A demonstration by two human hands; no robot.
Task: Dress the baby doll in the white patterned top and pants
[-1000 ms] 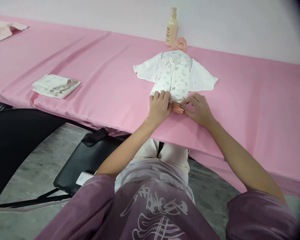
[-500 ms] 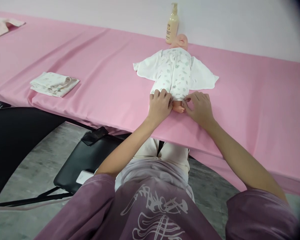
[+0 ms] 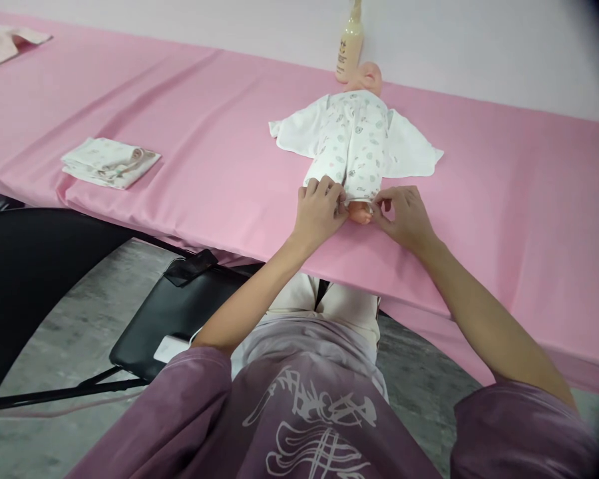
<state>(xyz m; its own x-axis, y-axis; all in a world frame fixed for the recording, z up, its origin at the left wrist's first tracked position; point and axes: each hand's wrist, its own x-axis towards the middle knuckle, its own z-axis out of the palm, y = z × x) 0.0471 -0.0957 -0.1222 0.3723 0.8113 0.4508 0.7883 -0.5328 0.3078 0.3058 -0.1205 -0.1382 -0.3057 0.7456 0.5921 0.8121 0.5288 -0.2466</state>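
Observation:
A baby doll (image 3: 367, 74) lies on its back on the pink table (image 3: 219, 166), head toward the wall. It wears white patterned trousers (image 3: 352, 146) and an open white top (image 3: 299, 130) spread out under it. My left hand (image 3: 319, 211) grips the hem of the left trouser leg. My right hand (image 3: 403, 214) pinches the hem of the right trouser leg. One bare doll foot (image 3: 360, 213) shows between my hands.
A cream pump bottle (image 3: 349, 46) stands behind the doll's head by the wall. A folded patterned cloth (image 3: 108, 161) lies at the left. Another pale garment (image 3: 0, 43) sits at the far left corner. A black folding chair (image 3: 180, 309) stands beside my knees.
My hands stay at the trouser hems with small finger shifts; the right hand's fingers have closed into a tighter pinch. The camera has tilted slightly.

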